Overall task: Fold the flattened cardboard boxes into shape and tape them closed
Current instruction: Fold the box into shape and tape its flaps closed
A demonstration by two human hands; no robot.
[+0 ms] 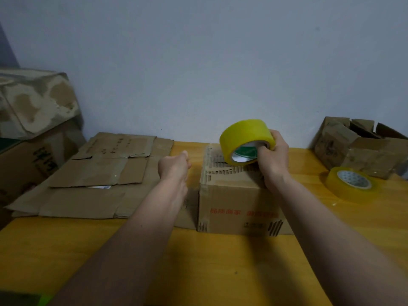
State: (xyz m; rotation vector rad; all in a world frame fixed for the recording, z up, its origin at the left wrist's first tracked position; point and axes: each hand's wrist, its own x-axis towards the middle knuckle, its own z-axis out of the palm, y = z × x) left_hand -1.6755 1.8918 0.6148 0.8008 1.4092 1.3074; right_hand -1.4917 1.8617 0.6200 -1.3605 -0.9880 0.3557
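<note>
A small folded cardboard box (239, 206) with red print stands on the yellow table (198, 261). My right hand (272, 160) grips a yellow tape roll (245, 138) above the box's top, fingers hooked through the core. My left hand (174, 165) is held in a fist just left of the box, level with its top; whether it pinches a strip of tape cannot be made out. Flattened cardboard boxes (95, 177) lie stacked on the table to the left.
A second tape roll (351, 183) lies flat at the right. Behind it stand shaped cardboard boxes (357, 144). Larger worn cartons (33, 120) are piled at the far left against the wall (198, 62).
</note>
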